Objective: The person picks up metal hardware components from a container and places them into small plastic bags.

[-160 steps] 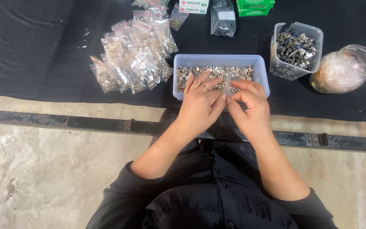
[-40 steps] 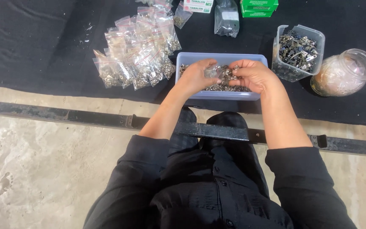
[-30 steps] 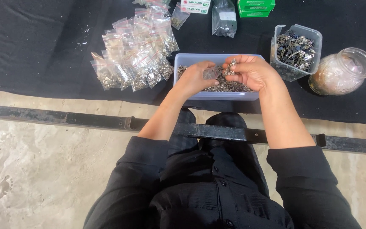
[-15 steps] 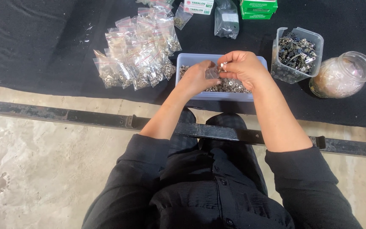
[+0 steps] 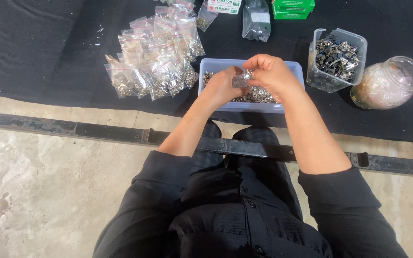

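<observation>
Both hands meet over a shallow blue tray (image 5: 292, 69) of small silver metal pieces (image 5: 259, 94). The left hand (image 5: 221, 87) is curled, its fingers pinching the lower edge of a small clear plastic bag (image 5: 240, 80) that sits between the two hands. The right hand (image 5: 273, 74) arches over the bag from above with its fingers bent and its fingertips gathered at the bag's top; it seems to hold some of the metal pieces there, though they are too small to tell apart. Neither hand lies flat or spread: both are closed into a loose pinch around the bag, just above the heap in the tray.

The tray rests on a black cloth (image 5: 44, 43) that covers the work surface, close to the edge nearest the person. To the left of the tray lies a pile of small clear bags (image 5: 154, 52), already filled with silver pieces and sealed with red strips. To the right stands a clear square tub (image 5: 336, 59) of darker metal parts, and beside it a round glass jar (image 5: 388, 82) lies tilted. Farther back are a dark plastic pouch (image 5: 255, 20) and green boxes (image 5: 292, 8). A dark metal rail (image 5: 96, 131) runs across the concrete floor under the person's forearms, which emerge from black sleeves (image 5: 340, 200).
</observation>
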